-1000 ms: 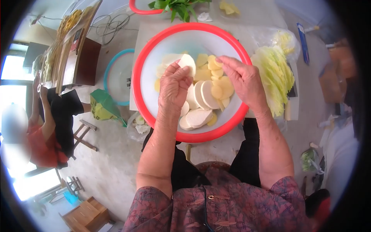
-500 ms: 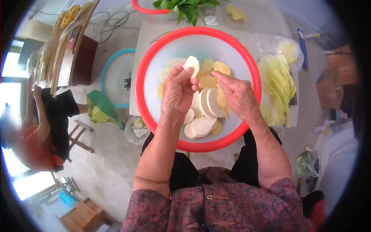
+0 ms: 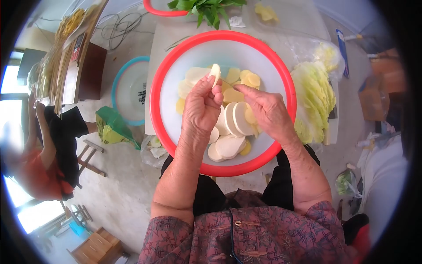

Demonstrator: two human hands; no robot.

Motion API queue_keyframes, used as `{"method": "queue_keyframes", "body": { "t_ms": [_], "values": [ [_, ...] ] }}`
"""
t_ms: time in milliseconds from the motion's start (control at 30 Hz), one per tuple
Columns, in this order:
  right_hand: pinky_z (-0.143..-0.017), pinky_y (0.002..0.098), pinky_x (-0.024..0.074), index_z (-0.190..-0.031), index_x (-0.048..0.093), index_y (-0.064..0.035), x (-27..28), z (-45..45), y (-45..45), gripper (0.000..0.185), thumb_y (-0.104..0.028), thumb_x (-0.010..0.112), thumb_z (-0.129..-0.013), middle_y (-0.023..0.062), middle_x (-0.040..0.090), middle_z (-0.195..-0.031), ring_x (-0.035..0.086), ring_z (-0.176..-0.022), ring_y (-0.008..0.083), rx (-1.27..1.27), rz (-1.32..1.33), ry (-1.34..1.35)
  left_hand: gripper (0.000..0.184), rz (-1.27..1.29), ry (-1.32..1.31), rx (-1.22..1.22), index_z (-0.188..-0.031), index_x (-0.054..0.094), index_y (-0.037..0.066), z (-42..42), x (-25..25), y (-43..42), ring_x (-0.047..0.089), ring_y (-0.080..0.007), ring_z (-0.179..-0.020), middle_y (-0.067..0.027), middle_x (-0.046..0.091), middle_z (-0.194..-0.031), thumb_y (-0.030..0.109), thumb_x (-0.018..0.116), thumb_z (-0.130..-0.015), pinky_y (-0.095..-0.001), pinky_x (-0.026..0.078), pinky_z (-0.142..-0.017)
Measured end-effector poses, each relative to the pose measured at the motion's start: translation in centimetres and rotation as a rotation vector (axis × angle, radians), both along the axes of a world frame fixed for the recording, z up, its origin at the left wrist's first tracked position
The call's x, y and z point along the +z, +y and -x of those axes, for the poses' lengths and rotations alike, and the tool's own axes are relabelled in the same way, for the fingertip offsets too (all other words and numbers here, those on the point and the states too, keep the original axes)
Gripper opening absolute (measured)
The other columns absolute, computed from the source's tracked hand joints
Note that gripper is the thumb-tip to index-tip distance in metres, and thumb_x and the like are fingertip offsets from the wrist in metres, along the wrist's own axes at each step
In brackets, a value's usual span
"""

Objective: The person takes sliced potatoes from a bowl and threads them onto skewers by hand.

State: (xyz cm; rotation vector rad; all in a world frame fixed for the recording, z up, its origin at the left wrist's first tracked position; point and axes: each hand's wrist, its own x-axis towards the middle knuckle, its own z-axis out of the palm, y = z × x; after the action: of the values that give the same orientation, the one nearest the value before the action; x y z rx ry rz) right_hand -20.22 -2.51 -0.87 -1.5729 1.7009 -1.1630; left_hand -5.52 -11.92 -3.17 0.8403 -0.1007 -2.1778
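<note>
Smooth plastic basin (image 3: 224,170) (faintly glossy), slices (image 3: 242,118) matt and smooth

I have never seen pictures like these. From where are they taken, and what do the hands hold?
There is no machine here. One camera, worn on the person's head, looks forward and down. The left hand and right hand are the wearer's own, both bare. The left pinches a pale slice above a red-rimmed basin with white slices and yellow slices inside. The right hand's fingers are close by; I cannot tell whether they hold something thin. On the table, pale green leaves lie right of the basin.
</note>
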Motion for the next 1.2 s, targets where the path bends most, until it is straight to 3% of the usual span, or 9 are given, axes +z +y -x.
{"method": "queue_keyframes", "body": {
  "t_ms": [233,500,733,833,1067,1133,1167,1200],
  "values": [
    [-0.072,0.0338,0.0525,-0.116,0.06,-0.005,-0.4,0.1,-0.2,0.031,0.0,0.05,-0.087,0.02,0.064,-0.097,0.065,-0.084,0.0325,0.015,0.047,-0.016,0.016,-0.032,-0.006,0.006,-0.102,0.054,-0.001,0.3,-0.3,-0.1,0.058,-0.009,-0.065,-0.0049,0.06,-0.083,0.005,0.058,-0.088,-0.0172,0.052,-0.054],
    [-0.072,0.0322,0.0521,-0.114,0.061,-0.004,0.2,0.1,-0.1,0.029,0.0,0.05,-0.088,0.0202,0.065,-0.097,0.066,-0.084,0.0313,-0.004,-0.044,-0.026,0.016,0.273,-0.159,-0.04,-0.105,0.051,-0.003,0.5,0.6,0.3,0.061,-0.0168,-0.066,-0.01,0.06,-0.085,0.004,0.051,-0.091,-0.0278,0.055,-0.06],
    [-0.074,0.0309,0.0523,-0.113,0.062,-0.0035,0.4,0.2,-0.1,0.026,-0.004,0.052,-0.089,0.0209,0.065,-0.097,0.067,-0.085,0.0284,-0.029,-0.125,-0.058,0.016,0.305,-0.217,-0.049,-0.105,0.05,-0.005,0.7,1.1,0.3,0.062,-0.0179,-0.066,-0.0126,0.06,-0.087,0.001,0.048,-0.09,-0.028,0.055,-0.059],
    [-0.074,0.0304,0.0523,-0.113,0.062,-0.0031,0.2,0.1,-0.1,0.025,-0.005,0.052,-0.09,0.0198,0.066,-0.097,0.067,-0.084,0.027,-0.017,-0.084,-0.061,0.017,0.24,-0.197,-0.102,-0.106,0.051,-0.002,0.7,1.1,0.3,0.059,-0.0135,-0.066,-0.01,0.06,-0.085,0.002,0.049,-0.09,-0.0233,0.053,-0.061],
    [-0.077,0.0295,0.0516,-0.114,0.061,-0.0018,-0.3,-0.4,-0.6,0.025,-0.007,0.052,-0.091,0.0185,0.067,-0.097,0.067,-0.087,0.025,-0.025,-0.112,-0.124,0.019,0.362,-0.277,-0.027,-0.104,0.047,-0.005,1.1,1.8,0.1,0.064,-0.0194,-0.062,-0.0136,0.061,-0.086,-0.001,0.052,-0.086,-0.029,0.057,-0.057],
    [-0.051,0.0202,0.0395,-0.12,0.059,-0.0039,-0.4,-0.1,-0.6,0.029,-0.012,0.051,-0.093,-0.0019,0.054,-0.065,0.045,-0.056,0.0045,-0.012,-0.183,-0.253,0.019,0.38,-0.314,-0.017,-0.103,0.046,-0.005,1.1,2.0,0.3,0.064,-0.0194,-0.061,-0.0139,0.06,-0.085,-0.002,0.052,-0.086,-0.0294,0.057,-0.056],
    [-0.051,0.0202,0.0395,-0.12,0.059,-0.0039,-0.3,-0.2,-0.6,0.029,-0.012,0.051,-0.093,-0.0019,0.054,-0.065,0.045,-0.056,0.0045,-0.012,-0.183,-0.252,0.019,0.38,-0.313,-0.018,-0.103,0.046,-0.005,1.1,1.8,0.3,0.064,-0.0194,-0.061,-0.0139,0.06,-0.085,-0.002,0.052,-0.086,-0.0294,0.057,-0.056],
    [-0.065,0.0238,0.0448,-0.117,0.06,-0.0018,-0.2,-0.3,-0.6,0.028,-0.01,0.052,-0.092,0.0074,0.061,-0.082,0.055,-0.073,0.0122,-0.023,-0.195,-0.253,0.019,0.391,-0.329,-0.053,-0.103,0.046,-0.005,1.0,1.6,0.3,0.064,-0.0195,-0.06,-0.0139,0.061,-0.083,-0.002,0.052,-0.085,-0.0292,0.057,-0.055]
  ]
}}
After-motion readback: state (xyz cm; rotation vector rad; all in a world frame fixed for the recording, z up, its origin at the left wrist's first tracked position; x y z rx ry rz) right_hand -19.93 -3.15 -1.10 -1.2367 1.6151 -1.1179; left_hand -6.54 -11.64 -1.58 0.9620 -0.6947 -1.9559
